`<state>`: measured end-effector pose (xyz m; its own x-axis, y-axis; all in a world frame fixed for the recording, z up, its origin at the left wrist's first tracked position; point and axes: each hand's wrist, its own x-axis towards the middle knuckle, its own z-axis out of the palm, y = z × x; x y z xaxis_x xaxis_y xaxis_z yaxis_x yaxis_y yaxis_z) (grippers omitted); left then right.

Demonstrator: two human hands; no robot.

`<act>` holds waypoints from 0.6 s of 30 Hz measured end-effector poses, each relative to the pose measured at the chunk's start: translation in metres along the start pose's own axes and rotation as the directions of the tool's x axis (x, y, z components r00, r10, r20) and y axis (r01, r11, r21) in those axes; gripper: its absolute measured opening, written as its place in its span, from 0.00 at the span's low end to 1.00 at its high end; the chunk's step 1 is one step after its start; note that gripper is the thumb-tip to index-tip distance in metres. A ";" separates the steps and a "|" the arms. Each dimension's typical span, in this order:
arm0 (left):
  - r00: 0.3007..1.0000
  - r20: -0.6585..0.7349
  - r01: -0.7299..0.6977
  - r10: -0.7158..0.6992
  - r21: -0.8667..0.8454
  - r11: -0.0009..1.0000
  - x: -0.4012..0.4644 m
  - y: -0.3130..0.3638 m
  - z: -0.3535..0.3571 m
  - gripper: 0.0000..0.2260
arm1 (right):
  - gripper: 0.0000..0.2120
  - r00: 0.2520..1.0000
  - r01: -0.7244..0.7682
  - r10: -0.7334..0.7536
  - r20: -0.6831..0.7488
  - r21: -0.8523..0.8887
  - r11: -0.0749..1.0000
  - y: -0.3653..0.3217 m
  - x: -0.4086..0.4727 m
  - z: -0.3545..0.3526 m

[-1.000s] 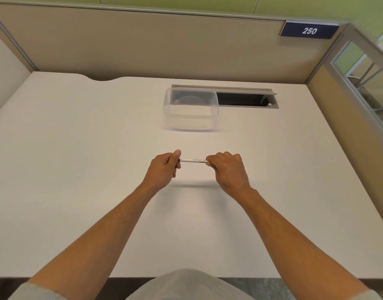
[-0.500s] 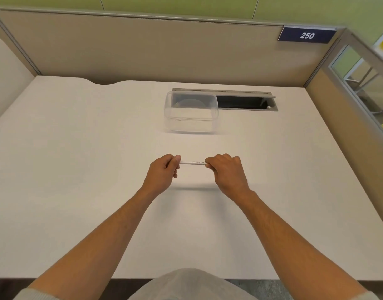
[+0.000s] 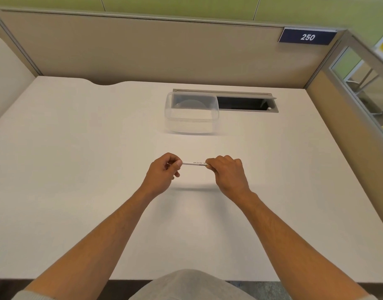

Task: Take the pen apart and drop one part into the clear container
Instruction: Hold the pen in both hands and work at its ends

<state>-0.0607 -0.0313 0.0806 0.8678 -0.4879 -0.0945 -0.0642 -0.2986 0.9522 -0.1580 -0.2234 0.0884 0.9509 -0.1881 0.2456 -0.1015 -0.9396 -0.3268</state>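
Note:
A thin white pen [image 3: 194, 163] with small dark print lies level between my two hands, held a little above the white desk [image 3: 77, 169]. My left hand [image 3: 162, 174] pinches its left end with thumb and curled fingers. My right hand [image 3: 226, 172] grips its right end, which is hidden inside the fist. Only the middle stretch of the barrel shows. The clear container [image 3: 191, 124], a lidless rectangular plastic tub with nothing in it, stands farther back on the desk, straight beyond the pen.
A grey cable tray with an open dark slot [image 3: 242, 103] is set into the desk just right of the tub. Beige partition panels [image 3: 142, 48] wall the back and both sides. A blue sign reading 250 [image 3: 307, 37] hangs at the back right.
My left thumb has curled down from its raised position onto the pen's end. Both hands and the pen stay in the same place; the view shifted slightly.

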 end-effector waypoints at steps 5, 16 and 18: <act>1.000 -0.018 0.018 -0.017 0.064 0.998 0.000 -0.002 0.001 0.12 | 0.05 1.000 0.014 -0.014 -0.002 -0.004 1.000 -0.002 0.000 -0.001; 0.993 0.018 0.116 -0.116 -0.042 0.992 -0.002 0.002 0.001 0.20 | 0.06 1.000 0.019 -0.019 0.001 -0.005 1.000 -0.001 0.000 0.000; 0.996 0.021 0.090 -0.089 -0.050 0.995 -0.002 0.002 0.001 0.14 | 0.06 1.000 0.010 -0.010 0.004 -0.003 1.000 0.000 0.000 0.000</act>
<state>-0.0635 -0.0317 0.0823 0.8596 -0.4764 -0.1849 0.0389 -0.2997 0.9533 -0.1575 -0.2230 0.0884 0.9529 -0.1780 0.2456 -0.0932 -0.9423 -0.3214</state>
